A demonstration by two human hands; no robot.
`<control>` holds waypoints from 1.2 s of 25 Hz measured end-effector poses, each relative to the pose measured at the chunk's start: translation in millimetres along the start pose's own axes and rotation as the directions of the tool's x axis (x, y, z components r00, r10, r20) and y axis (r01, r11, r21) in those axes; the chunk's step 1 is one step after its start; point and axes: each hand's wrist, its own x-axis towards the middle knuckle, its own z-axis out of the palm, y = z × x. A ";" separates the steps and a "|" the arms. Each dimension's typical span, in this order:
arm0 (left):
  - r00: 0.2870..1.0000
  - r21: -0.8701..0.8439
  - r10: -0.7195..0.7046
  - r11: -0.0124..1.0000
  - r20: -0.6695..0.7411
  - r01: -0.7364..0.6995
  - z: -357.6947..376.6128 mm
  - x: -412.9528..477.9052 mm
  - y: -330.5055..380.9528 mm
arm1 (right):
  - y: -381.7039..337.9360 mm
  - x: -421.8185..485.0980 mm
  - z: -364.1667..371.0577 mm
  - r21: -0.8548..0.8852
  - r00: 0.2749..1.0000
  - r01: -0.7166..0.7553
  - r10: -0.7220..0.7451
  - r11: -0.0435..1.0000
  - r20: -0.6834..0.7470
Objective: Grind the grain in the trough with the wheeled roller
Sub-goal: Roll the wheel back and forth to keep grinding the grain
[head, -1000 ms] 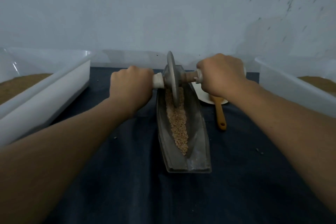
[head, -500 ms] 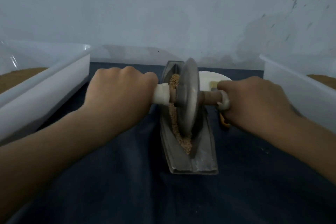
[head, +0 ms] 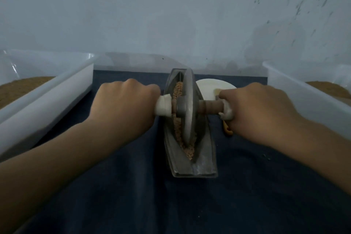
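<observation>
Head view: left hand and right hand gripping axle ends of wheeled roller; wheel sitting between hands in trough, over grain. Best: pressing evenly, keeping wheel upright, centred.

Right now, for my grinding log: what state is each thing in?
wheeled roller, upright, wheel in the trough.
trough, flat on the cloth, partly filled.
grain, coarse, heaped along the groove.
left hand, gripping the roller's left handle.
right hand, gripping its right handle.
left bin, open, holding brown powder.
right bin, the same.
</observation>
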 end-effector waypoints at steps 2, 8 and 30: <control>0.999 -0.038 0.020 0.999 -0.035 -0.021 -2.5 -3.6 -2.1 | -0.4 -1.5 -6.0 0.024 0.996 -0.015 0.013 1.000 0.085; 0.986 -0.050 -0.143 0.988 0.080 0.147 50.5 48.8 6.6 | -5.1 71.0 30.7 0.076 0.972 -0.130 0.112 0.989 0.205; 0.983 -0.028 -0.072 0.997 0.169 0.078 31.4 41.0 2.9 | -7.4 50.6 25.0 -0.032 0.987 -0.118 0.121 0.993 0.103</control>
